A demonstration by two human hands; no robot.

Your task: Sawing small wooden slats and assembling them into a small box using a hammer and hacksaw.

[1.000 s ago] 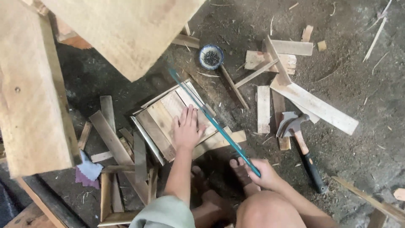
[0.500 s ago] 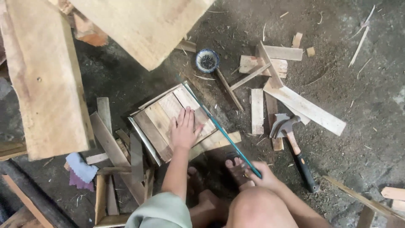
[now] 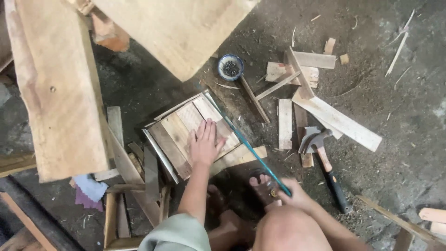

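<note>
My left hand (image 3: 204, 142) lies flat, fingers spread, on a small panel of wooden slats (image 3: 179, 128) that rests on the dirt floor. My right hand (image 3: 293, 195) grips the handle of a thin teal-bladed saw (image 3: 246, 144). The blade runs diagonally up and left along the panel's right edge, across a slat (image 3: 241, 155) that sticks out from under it. My bare foot (image 3: 262, 186) is just below the blade, near my right hand. My knee fills the bottom centre.
A claw hammer (image 3: 323, 153) lies on the floor right of the saw. Loose wood offcuts (image 3: 339, 121) are scattered upper right, with a small round tin of nails (image 3: 230, 67). Big planks (image 3: 55, 88) lean at the left and top. More scraps and a cloth (image 3: 88, 190) lie lower left.
The view has shifted slightly. The saw blade has slid a little along the panel's edge while my left hand stays pressed on the slats.
</note>
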